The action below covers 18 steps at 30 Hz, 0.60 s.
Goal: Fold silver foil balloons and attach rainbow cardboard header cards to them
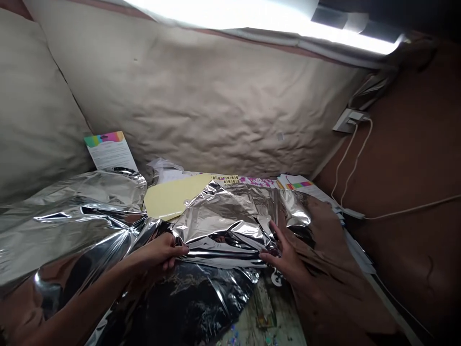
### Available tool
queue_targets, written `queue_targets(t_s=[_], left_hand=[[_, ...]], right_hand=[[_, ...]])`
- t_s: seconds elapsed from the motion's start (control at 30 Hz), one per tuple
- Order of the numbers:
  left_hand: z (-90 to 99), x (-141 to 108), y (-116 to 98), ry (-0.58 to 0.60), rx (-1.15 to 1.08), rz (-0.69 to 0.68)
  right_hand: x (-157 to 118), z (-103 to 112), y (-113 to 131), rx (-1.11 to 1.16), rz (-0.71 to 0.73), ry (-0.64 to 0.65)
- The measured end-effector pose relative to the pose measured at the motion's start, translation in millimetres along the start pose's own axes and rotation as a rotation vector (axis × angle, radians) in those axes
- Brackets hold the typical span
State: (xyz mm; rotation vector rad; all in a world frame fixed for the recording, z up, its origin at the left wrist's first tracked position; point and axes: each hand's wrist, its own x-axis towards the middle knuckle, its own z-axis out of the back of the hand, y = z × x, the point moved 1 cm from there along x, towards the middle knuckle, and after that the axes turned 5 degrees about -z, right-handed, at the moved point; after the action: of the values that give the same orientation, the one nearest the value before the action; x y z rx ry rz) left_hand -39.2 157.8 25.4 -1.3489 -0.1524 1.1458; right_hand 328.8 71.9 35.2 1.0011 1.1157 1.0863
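Note:
A large, shiny silver foil sheet (230, 230) lies crumpled and folded in front of me. My left hand (169, 251) pinches its near left edge, thumb on top and fingers curled below. At the right end, my right hand (286, 257) grips the foil between thumb and forefinger, which are spread apart along its edge. A straight fold runs between both hands. More foil (82, 240) spreads out to the left under my left forearm, and another reflective stretch lies under my right forearm. A pale yellow card (173, 194) rests behind the folded part.
A printed card with a colourful top (110, 149) leans against the padded wall at the back left. Papers and a patterned strip (257, 181) lie along the back. White cables run from a wall socket (349, 120) at right. A lit tube (252, 19) hangs overhead.

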Motion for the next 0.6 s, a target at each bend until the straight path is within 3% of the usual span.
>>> queue_targets(t_s=[0.07, 0.1, 0.23, 0.27, 0.3, 0.37, 0.43, 0.5, 0.6], left_hand=[[4.8, -10, -3, -0.035, 0.054, -0.013], [6.7, -16, -7, -0.107, 0.106, -0.034], [-3.4, -36, -37, -0.641, 0.454, -0.188], [-12.1, -35, -45, -0.705, 0.514, -0.263], [-22.3, -30, -51, -0.691, 0.558, -0.356], [-42.8, -10, -54, -0.491, 0.657, -0.502], [-56.6, 14, -44, -0.314, 0.793, -0.508], [-61.5, 31, -29, -0.271, 0.898, -0.486], [-60.4, 38, -13, -0.265, 0.984, -0.507]], right_hand=[[-2, 6, -2, 0.011, -0.014, 0.007], [-2, 9, -3, 0.029, -0.024, 0.01], [1, 13, -15, 0.029, -0.034, 0.016], [2, 12, -17, 0.0, -0.014, -0.012], [4, 12, -18, -0.025, 0.009, -0.044], [5, 9, -21, -0.04, 0.041, -0.081], [3, 8, -24, -0.049, 0.025, -0.078], [-3, 12, -28, -0.14, -0.007, -0.079], [-15, 25, -27, -0.401, 0.024, -0.08]])
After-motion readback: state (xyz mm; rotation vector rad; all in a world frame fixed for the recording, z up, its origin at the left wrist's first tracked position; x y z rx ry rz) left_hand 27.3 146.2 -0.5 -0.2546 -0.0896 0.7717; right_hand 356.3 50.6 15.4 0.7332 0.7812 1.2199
